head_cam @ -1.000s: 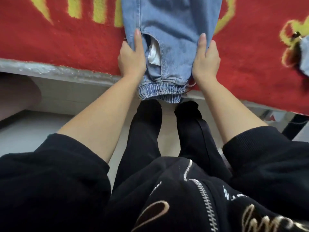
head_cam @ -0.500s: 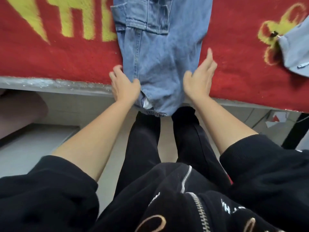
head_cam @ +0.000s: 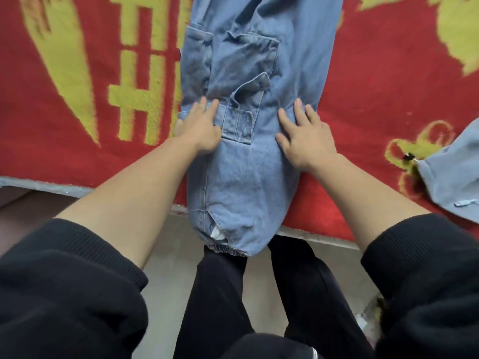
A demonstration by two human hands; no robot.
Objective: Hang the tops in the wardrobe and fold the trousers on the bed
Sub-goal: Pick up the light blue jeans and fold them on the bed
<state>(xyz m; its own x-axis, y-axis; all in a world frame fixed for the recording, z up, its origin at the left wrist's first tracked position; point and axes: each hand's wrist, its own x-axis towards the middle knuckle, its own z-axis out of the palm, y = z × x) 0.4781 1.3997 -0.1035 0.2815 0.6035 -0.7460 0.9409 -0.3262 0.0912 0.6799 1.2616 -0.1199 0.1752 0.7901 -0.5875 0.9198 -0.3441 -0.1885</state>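
Note:
Light blue denim cargo trousers (head_cam: 248, 182) lie lengthwise on the red and yellow bed cover (head_cam: 388, 104), their elastic cuffs hanging over the near edge. My left hand (head_cam: 199, 128) rests flat on the trousers' left side beside a cargo pocket. My right hand (head_cam: 303, 136) presses flat on their right side, fingers spread. Neither hand grips the cloth. The trousers' upper part runs out of the top of the view.
A second pale blue garment (head_cam: 451, 182) lies at the right edge of the bed. The grey bed edge (head_cam: 46, 186) runs across below the cover. My black-trousered legs (head_cam: 259, 294) stand on the pale floor right against the bed.
Both hands have slid away from me along the trousers, from the cuff end at the bed edge up to the cargo pocket. My view has moved forward over the bed.

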